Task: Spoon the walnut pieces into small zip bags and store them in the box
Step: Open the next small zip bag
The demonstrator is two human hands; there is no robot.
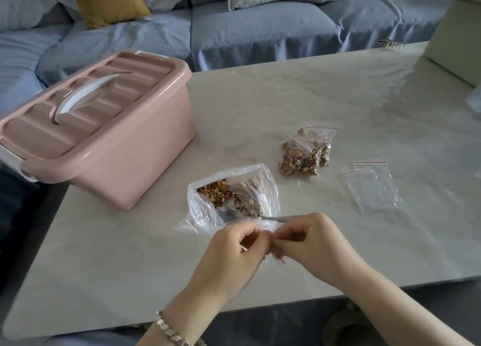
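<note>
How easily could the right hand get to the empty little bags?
Probably easily. The empty bags lie on bare table just beyond the right hand, with nothing between. But that hand pinches a small zip bag, so it would likely let go first.

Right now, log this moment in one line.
left hand, right hand: pinch small zip bag; spoon: in walnut bag; pink box: lid on

Closed pink box, open walnut bag, spoon
</note>
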